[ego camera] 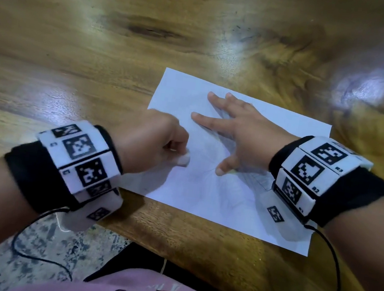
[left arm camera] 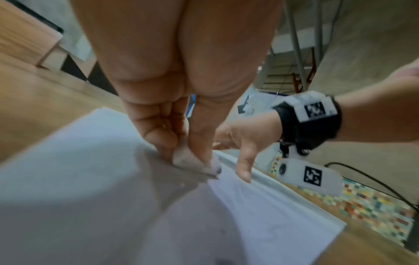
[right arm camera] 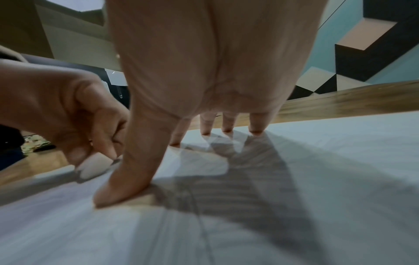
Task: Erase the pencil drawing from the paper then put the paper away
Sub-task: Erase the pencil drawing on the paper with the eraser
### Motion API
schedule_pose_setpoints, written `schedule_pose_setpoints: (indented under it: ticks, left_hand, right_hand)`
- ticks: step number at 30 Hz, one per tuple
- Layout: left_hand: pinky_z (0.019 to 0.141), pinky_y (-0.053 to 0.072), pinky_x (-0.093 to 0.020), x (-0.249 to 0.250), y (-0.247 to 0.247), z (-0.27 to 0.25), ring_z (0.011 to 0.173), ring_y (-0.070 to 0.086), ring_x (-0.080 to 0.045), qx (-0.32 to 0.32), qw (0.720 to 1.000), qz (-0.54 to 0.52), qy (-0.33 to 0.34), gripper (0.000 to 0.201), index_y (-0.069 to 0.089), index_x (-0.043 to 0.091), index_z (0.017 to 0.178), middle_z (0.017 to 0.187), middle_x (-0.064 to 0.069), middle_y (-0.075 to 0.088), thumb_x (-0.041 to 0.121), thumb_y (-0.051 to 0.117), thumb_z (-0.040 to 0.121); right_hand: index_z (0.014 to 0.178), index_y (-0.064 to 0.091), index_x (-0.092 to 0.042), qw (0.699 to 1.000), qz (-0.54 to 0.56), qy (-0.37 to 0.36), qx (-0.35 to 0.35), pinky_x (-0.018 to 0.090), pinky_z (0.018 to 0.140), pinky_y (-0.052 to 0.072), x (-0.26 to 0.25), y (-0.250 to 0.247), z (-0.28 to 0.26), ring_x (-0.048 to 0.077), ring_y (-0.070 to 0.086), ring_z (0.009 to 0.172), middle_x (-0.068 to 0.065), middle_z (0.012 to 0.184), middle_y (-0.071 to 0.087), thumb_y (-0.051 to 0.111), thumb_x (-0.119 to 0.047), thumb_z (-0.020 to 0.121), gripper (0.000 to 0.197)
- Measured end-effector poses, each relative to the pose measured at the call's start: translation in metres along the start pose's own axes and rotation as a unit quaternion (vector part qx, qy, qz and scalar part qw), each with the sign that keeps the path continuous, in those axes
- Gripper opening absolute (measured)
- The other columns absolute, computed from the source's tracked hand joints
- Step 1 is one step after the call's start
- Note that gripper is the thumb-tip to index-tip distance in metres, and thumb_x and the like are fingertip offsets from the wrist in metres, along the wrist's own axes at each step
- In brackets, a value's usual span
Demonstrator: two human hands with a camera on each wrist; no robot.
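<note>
A white sheet of paper [ego camera: 203, 197] lies on the wooden table [ego camera: 99, 56] near its front edge, with faint pencil lines around its middle. My left hand [ego camera: 161, 141] pinches a small white eraser [ego camera: 183, 160] and holds its tip down on the paper [left arm camera: 90, 179]. The eraser [left arm camera: 192, 161] shows between thumb and fingers in the left wrist view, and the eraser [right arm camera: 94, 166] is also seen in the right wrist view. My right hand [ego camera: 233, 131] lies flat with spread fingers, pressing the paper [right arm camera: 317, 161] down just right of the eraser.
The table's front edge [ego camera: 196, 245] runs close below the paper, with speckled floor [ego camera: 46, 248] beneath. Cables hang from both wrist cameras. The wood stretches bare to the left and far side of the sheet.
</note>
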State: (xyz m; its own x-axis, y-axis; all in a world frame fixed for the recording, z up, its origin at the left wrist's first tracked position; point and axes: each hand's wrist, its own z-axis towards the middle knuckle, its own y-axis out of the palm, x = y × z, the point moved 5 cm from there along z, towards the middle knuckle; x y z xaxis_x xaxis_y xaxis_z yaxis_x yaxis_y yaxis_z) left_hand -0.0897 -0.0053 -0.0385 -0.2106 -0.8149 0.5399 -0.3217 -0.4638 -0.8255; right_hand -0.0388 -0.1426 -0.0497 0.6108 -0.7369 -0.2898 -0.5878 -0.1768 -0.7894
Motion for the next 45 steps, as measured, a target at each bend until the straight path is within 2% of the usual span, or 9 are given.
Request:
schedule_pose_setpoints:
  ticks: [7, 13, 17, 23, 28, 34, 37, 40, 45]
  left_hand:
    - [0.058, 0.032, -0.001, -0.011, 0.012, -0.046, 0.062, 0.049, 0.013, -0.114, 0.992, -0.057, -0.007, 0.016, 0.058, 0.018, 0.061, 0.062, 0.019, 0.046, 0.019, 0.069, 0.074]
    - [0.053, 0.030, -0.015, 0.008, 0.009, -0.009, 0.056, 0.044, -0.004, -0.007, 1.000, -0.018, 0.017, 0.019, 0.060, 0.014, 0.065, 0.067, -0.001, 0.052, 0.028, 0.066, 0.077]
    - [0.058, 0.032, -0.005, 0.003, 0.025, -0.037, 0.059, 0.046, 0.009, -0.154, 0.987, -0.031, 0.027, 0.010, 0.053, 0.019, 0.070, 0.065, 0.013, 0.045, 0.019, 0.063, 0.075]
    - [0.055, 0.030, -0.009, 0.007, 0.008, 0.004, 0.059, 0.048, -0.010, -0.002, 0.999, -0.031, 0.005, 0.018, 0.062, 0.017, 0.067, 0.064, 0.008, 0.049, 0.031, 0.068, 0.076]
    - [0.058, 0.032, -0.008, 0.010, 0.033, -0.036, 0.061, 0.045, 0.007, -0.149, 0.987, -0.048, 0.043, 0.009, 0.056, 0.019, 0.071, 0.068, 0.011, 0.047, 0.024, 0.063, 0.074]
    - [0.055, 0.031, -0.013, 0.010, 0.013, 0.000, 0.054, 0.043, -0.001, -0.007, 0.998, -0.051, 0.021, 0.024, 0.062, 0.013, 0.063, 0.062, 0.007, 0.046, 0.034, 0.068, 0.074]
    - [0.056, 0.032, -0.017, 0.014, 0.023, -0.014, 0.056, 0.045, -0.009, -0.057, 0.996, -0.036, 0.057, 0.025, 0.060, 0.013, 0.061, 0.066, 0.001, 0.051, 0.032, 0.061, 0.077]
    - [0.060, 0.033, -0.007, 0.013, 0.031, -0.035, 0.060, 0.047, 0.004, -0.136, 0.988, -0.055, 0.041, 0.014, 0.060, 0.017, 0.069, 0.069, 0.008, 0.050, 0.029, 0.060, 0.075]
    - [0.055, 0.032, -0.014, 0.010, 0.014, -0.004, 0.059, 0.046, -0.011, -0.028, 0.999, -0.027, 0.018, 0.018, 0.064, 0.013, 0.066, 0.067, 0.003, 0.049, 0.029, 0.067, 0.075]
  right_hand:
    - [0.144, 0.006, -0.049, 1.000, -0.006, -0.006, -0.002, 0.036, 0.116, -0.003, 0.000, 0.000, 0.001, 0.015, -0.018, 0.143, -0.010, 0.156, -0.020, 0.077, -0.040, 0.070, 0.103]
    - [0.144, 0.006, -0.048, 1.000, -0.011, -0.004, -0.004, 0.037, 0.116, -0.002, -0.001, 0.000, 0.001, 0.015, -0.017, 0.143, -0.010, 0.156, -0.020, 0.077, -0.040, 0.070, 0.103]
    - [0.144, 0.006, -0.048, 1.000, -0.002, -0.006, -0.003, 0.037, 0.116, -0.002, -0.001, 0.000, 0.001, 0.015, -0.017, 0.143, -0.010, 0.156, -0.020, 0.078, -0.039, 0.070, 0.104]
    - [0.144, 0.008, -0.048, 1.000, 0.001, -0.003, -0.003, 0.036, 0.116, -0.002, -0.001, -0.001, 0.000, 0.014, -0.017, 0.143, -0.010, 0.156, -0.020, 0.078, -0.037, 0.070, 0.103]
    - [0.144, 0.008, -0.048, 1.000, 0.010, -0.002, -0.002, 0.036, 0.116, -0.002, 0.001, -0.001, 0.000, 0.014, -0.018, 0.143, -0.011, 0.156, -0.019, 0.079, -0.036, 0.069, 0.104]
    - [0.144, 0.007, -0.048, 1.000, 0.000, -0.002, -0.001, 0.038, 0.117, -0.002, -0.001, 0.000, 0.000, 0.015, -0.017, 0.143, -0.010, 0.156, -0.018, 0.078, -0.038, 0.069, 0.104]
    - [0.144, 0.007, -0.047, 1.000, -0.003, -0.005, 0.001, 0.038, 0.117, -0.002, -0.001, -0.001, 0.000, 0.016, -0.016, 0.143, -0.009, 0.156, -0.018, 0.078, -0.039, 0.069, 0.104]
    - [0.145, 0.006, -0.047, 1.000, -0.004, -0.003, -0.006, 0.037, 0.116, -0.002, -0.002, -0.001, 0.000, 0.016, -0.017, 0.143, -0.009, 0.156, -0.020, 0.077, -0.039, 0.070, 0.104]
    - [0.145, 0.006, -0.047, 1.000, -0.010, 0.000, -0.008, 0.037, 0.116, -0.002, -0.002, -0.001, 0.000, 0.016, -0.017, 0.143, -0.009, 0.156, -0.020, 0.077, -0.038, 0.070, 0.103]
